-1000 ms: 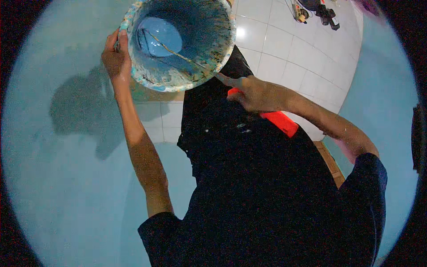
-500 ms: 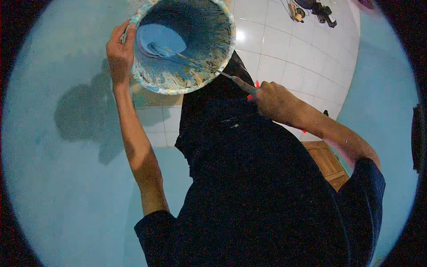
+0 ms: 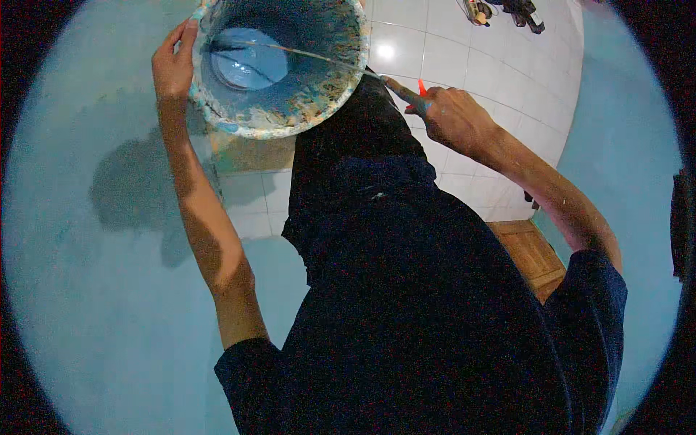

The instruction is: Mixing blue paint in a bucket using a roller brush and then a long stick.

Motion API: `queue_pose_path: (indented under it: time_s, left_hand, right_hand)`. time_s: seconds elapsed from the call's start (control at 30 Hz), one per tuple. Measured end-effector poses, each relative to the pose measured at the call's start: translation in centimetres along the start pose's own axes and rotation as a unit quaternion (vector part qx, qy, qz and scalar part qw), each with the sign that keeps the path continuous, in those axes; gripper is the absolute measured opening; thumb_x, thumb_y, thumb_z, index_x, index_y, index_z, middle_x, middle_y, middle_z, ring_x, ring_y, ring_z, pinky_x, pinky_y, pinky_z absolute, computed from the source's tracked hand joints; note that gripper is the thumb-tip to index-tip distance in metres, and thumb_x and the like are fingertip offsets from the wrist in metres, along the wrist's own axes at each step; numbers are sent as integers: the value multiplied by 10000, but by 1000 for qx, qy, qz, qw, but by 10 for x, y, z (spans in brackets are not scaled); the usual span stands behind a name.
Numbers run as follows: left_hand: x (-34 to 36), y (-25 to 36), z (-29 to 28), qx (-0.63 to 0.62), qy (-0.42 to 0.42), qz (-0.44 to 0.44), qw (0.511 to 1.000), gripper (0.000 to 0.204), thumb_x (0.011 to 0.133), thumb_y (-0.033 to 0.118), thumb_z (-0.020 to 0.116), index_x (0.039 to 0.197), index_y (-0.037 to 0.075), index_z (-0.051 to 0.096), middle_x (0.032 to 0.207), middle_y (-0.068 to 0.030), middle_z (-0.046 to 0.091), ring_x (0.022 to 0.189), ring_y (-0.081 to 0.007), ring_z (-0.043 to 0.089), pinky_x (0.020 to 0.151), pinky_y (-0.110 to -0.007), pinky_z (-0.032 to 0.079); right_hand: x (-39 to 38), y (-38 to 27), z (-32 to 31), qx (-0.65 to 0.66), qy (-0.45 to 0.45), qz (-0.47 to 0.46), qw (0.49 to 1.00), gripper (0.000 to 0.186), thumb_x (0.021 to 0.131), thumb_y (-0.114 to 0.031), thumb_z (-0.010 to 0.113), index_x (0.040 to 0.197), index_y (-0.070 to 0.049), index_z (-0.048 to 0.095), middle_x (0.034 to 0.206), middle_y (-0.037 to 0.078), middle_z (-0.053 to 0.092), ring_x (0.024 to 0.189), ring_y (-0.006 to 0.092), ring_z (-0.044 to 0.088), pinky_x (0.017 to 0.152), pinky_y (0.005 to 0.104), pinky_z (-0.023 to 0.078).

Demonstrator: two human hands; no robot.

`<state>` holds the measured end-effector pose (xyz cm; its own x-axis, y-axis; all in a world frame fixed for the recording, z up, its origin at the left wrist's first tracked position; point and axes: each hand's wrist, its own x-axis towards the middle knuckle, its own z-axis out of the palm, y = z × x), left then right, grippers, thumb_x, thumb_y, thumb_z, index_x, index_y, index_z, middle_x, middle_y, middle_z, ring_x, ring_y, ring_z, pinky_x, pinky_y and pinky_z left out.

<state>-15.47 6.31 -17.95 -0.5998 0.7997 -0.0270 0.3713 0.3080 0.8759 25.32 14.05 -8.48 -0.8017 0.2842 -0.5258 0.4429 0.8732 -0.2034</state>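
My left hand grips the left rim of a paint-spattered bucket; light blue liquid lies in the bottom. My right hand is closed on the near end of a thin stick, which reaches across the bucket's right rim and down inside. A red piece shows at the right hand's fingers; I cannot tell whether it is held or behind them. My dark-clothed leg is just below the bucket.
White floor tiles extend to the right, with small tools and dark items at the top. Pale blue walls are at both sides. A wooden panel shows at lower right, and a tan surface below the bucket.
My right hand has moved up and rightward with the stick, whose line inside the bucket has shifted upward. The bucket and my left hand have shifted slightly up and leftward.
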Motion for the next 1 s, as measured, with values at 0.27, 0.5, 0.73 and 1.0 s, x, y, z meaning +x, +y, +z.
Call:
queue_pose_path:
  time_s: [0.27, 0.5, 0.73, 1.0]
  left_hand:
    - [-4, 14, 5, 0, -33, -48, 998, 448, 916, 326, 577, 1207, -15, 574, 1217, -138, 591, 1145, -217, 531, 996, -322, 375]
    - [-12, 45, -1, -23, -40, -4, 999, 469, 920, 357, 560, 1205, -15, 574, 1212, -147, 593, 1138, -237, 539, 989, -330, 376]
    - [-12, 36, 3, 9, -9, -51, 999, 467, 893, 368, 606, 1191, 9, 598, 1108, -107, 639, 1038, -153, 553, 930, -286, 401]
    - [-9, 41, 2, 14, -18, -57, 998, 498, 873, 406, 617, 1204, 36, 599, 1131, -117, 636, 1076, -175, 556, 953, -295, 392]
  right_hand:
    - [11, -11, -1, -112, 43, 59, 991, 373, 833, -59, 520, 1203, -91, 500, 803, 191, 568, 598, 312, 628, 508, 384, 543]
    - [15, 53, -28, -259, 55, -14, 964, 758, 812, -7, 483, 1448, -322, 218, 1098, 162, 473, 804, 291, 585, 648, 383, 548]
    - [99, 131, -115, -140, 19, 13, 990, 512, 901, -296, 527, 1364, -148, 365, 922, 199, 567, 710, 345, 618, 547, 422, 523]
    - [155, 140, -158, -494, 214, -403, 740, 587, 851, -163, 520, 1412, -154, 347, 795, 67, 511, 682, 209, 554, 527, 332, 452]
